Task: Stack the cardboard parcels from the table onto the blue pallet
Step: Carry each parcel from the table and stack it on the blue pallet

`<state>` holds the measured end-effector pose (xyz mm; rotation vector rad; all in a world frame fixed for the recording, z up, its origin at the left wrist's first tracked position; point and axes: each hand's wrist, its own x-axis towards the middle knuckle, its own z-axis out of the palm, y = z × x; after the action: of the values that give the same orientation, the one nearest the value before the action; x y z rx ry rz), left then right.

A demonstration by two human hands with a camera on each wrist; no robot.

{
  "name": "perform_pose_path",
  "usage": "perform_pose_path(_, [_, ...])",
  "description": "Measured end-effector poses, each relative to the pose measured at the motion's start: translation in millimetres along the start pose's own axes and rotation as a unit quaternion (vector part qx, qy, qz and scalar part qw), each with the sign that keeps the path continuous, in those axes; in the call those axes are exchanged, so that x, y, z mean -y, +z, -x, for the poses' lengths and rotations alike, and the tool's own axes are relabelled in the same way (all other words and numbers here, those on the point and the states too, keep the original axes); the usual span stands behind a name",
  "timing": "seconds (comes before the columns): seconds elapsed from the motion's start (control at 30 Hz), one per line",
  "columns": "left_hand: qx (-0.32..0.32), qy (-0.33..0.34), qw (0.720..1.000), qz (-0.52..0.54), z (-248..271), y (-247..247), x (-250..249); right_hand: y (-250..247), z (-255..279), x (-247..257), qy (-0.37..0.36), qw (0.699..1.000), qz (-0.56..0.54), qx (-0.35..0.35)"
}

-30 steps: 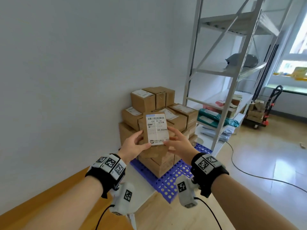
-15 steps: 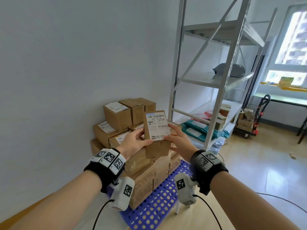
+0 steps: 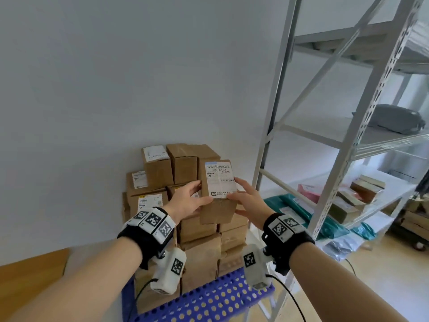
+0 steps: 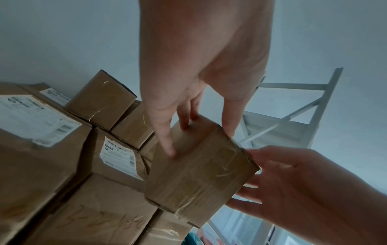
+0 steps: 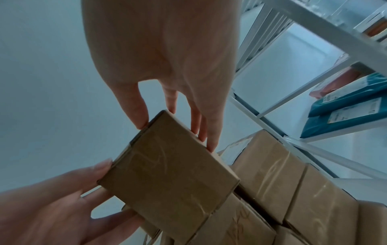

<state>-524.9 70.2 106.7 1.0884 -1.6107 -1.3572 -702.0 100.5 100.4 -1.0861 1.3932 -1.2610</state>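
Both hands hold one small cardboard parcel (image 3: 218,191) in the air, just in front of the stack of parcels (image 3: 185,205) that stands on the blue pallet (image 3: 204,298) against the white wall (image 3: 116,77). The left hand (image 3: 185,203) has its grip on the parcel's left side, thumb on the near face by the white shipping label (image 3: 220,180) and fingers (image 4: 165,132) lying along the underside. The right hand (image 3: 248,203) takes the right side, its fingertips (image 5: 209,142) curled over the edge and its thumb at the near corner. In the wrist views the parcel shows a taped brown face and is tilted, its lower end close above the upper boxes of the stack; whether it touches them cannot be told. The stack rises several layers, with labelled boxes at the left and two small boxes on top at the far side. To the right stands a grey metal shelf rack (image 3: 348,124) holding teal mailer bags (image 3: 301,210), a grey bag (image 3: 394,118) on a higher shelf and a few boxes at the far right. A wooden surface (image 3: 32,275) shows at the near left.
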Motion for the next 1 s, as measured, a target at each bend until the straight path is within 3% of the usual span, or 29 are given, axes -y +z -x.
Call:
perform_pose_path(0.43, [-0.100,-0.039,0.994,0.003,-67,46,-7,-55,-89,9,0.017,0.995,0.031,0.090])
perform_pose_path(1.0, [-0.117,-0.081,0.989,0.052,-104,45,4,-56,-136,4,0.035,0.994,0.043,0.097])
